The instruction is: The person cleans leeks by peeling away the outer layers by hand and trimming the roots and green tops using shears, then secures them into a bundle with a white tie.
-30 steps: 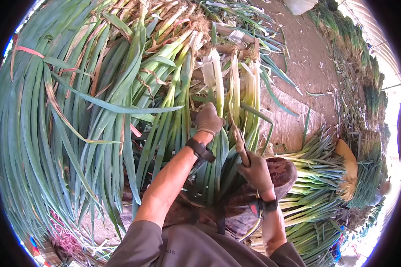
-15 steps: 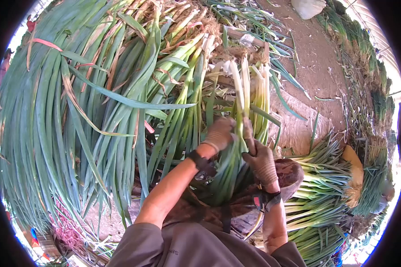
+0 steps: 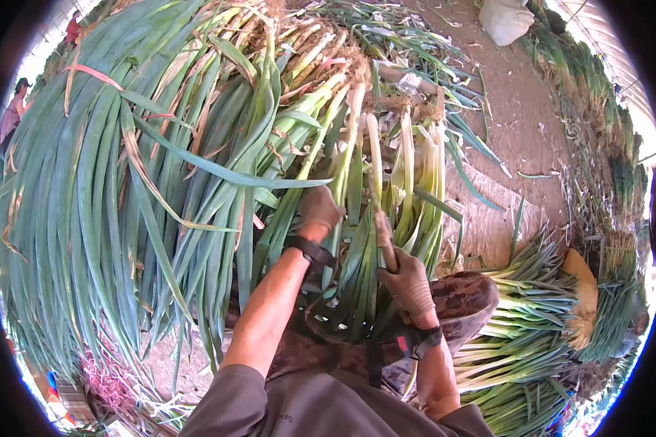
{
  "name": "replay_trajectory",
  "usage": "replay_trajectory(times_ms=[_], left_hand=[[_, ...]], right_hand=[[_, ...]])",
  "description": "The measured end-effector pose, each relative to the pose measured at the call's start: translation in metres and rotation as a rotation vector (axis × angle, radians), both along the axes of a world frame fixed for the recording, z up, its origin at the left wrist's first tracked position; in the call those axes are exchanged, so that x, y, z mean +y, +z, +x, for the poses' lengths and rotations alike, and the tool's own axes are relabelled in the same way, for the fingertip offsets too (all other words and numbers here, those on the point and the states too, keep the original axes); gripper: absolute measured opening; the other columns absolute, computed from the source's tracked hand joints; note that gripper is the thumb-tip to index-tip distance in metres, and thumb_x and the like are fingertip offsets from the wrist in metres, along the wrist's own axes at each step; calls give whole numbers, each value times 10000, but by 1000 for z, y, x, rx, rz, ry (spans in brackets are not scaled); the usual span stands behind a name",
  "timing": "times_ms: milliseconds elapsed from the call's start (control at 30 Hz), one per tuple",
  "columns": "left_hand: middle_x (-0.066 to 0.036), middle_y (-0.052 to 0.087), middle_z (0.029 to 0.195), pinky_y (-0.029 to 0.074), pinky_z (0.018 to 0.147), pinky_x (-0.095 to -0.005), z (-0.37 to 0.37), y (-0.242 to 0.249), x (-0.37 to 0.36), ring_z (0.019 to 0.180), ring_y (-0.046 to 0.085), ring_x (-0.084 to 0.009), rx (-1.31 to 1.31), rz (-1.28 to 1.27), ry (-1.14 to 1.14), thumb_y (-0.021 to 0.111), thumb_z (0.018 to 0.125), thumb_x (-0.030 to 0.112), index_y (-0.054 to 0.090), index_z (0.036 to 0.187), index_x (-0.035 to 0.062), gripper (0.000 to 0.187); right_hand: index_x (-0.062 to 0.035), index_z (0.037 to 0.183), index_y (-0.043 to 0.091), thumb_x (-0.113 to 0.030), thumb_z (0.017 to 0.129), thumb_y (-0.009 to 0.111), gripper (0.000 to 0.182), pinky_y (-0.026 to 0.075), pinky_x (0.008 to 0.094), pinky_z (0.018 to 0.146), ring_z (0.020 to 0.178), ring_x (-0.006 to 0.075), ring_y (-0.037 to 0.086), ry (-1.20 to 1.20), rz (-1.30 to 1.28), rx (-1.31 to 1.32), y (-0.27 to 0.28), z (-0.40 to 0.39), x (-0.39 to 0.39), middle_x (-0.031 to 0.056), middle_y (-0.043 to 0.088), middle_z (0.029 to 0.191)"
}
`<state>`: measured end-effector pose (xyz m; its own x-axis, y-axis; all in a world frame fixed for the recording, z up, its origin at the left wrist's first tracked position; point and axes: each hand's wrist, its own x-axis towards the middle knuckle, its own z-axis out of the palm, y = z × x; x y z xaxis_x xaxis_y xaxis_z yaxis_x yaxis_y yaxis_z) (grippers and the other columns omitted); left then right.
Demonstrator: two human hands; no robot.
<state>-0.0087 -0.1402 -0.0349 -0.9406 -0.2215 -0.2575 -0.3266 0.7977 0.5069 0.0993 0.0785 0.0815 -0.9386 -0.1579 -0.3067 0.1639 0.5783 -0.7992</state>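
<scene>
My left hand (image 3: 321,207), gloved, is closed around a green onion stalk at the right edge of the big pile of green onions (image 3: 153,167). My right hand (image 3: 410,280), also gloved, grips the handle of a slim tool (image 3: 385,237) that points up and away from me. Peeled onions with pale stems (image 3: 408,149) lie just beyond and beside the tool, their green leaves running down between my hands toward my lap. One pale stem stands right at the tool's tip. The fingers of my left hand are partly hidden.
Trimmed onions (image 3: 517,320) are stacked at the right. Leaf scraps (image 3: 408,44) litter the dirt floor (image 3: 517,102). A white sack (image 3: 504,20) sits at the top right, pink ties (image 3: 109,379) at the lower left. Another person (image 3: 13,113) is at the far left.
My left hand has moved left, from beside the pale stems to the pile's edge, and closed on a stalk. My right hand has shifted slightly left and down with the tool.
</scene>
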Motion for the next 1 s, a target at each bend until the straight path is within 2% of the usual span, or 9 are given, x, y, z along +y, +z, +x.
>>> replay_trajectory(times_ms=[67,133,167,400,500,600,767,867,1000], left_hand=[[-248,701,926,576,797,-480,26,-16,21,888,699,-445,197,-14,-64,846,675,280,572,1121,-18,602],[-250,689,920,567,802,-497,51,6,42,888,693,-449,-58,159,-89,849,683,294,512,1126,-23,640],[-269,687,911,563,788,-507,57,4,51,878,692,-454,-83,158,-69,848,694,323,503,1091,-5,621],[-257,692,821,562,698,-506,59,0,50,792,695,-445,27,182,-69,864,703,398,507,1118,-10,683],[-254,700,845,560,728,-503,57,4,44,818,700,-436,-11,237,-60,871,701,384,518,1084,1,647],[-243,706,861,556,751,-499,56,2,43,844,702,-428,-18,253,-51,878,692,398,525,1062,6,645],[-250,700,867,542,755,-505,58,1,40,863,696,-434,27,281,-80,873,696,430,534,1066,14,652],[-260,693,865,529,751,-511,57,0,34,865,690,-443,11,392,-81,857,718,441,535,1053,18,628],[-280,683,917,513,817,-492,54,2,34,938,671,-461,-58,380,-65,845,712,511,575,1085,-23,705]], right_hand=[[23,1004,629,-199,781,706,324,513,471,702,789,466,634,32,91,-12,-4,8,8,285,630,810],[2,1013,628,-198,781,702,316,510,490,694,799,478,631,82,116,8,-6,29,12,285,630,810],[-23,1057,624,-208,795,701,330,508,504,685,812,483,631,101,129,-10,-4,40,14,285,632,811],[-6,1028,608,-206,821,698,302,509,524,698,828,491,637,54,124,-100,6,85,15,288,641,816],[-12,1004,605,-201,827,685,271,501,537,702,832,493,631,35,132,-71,-11,71,12,289,642,819],[19,1090,631,-168,793,707,359,522,439,736,843,455,647,41,205,-54,-26,49,13,272,647,859],[18,983,617,-212,760,699,330,502,504,740,849,477,636,55,307,63,-31,8,9,283,651,874],[-14,940,588,-235,815,663,265,497,564,759,858,492,633,91,335,113,-42,-16,7,282,655,856],[-13,931,626,-238,792,680,270,512,545,779,864,475,648,103,364,131,-40,-48,1,274,667,859]])
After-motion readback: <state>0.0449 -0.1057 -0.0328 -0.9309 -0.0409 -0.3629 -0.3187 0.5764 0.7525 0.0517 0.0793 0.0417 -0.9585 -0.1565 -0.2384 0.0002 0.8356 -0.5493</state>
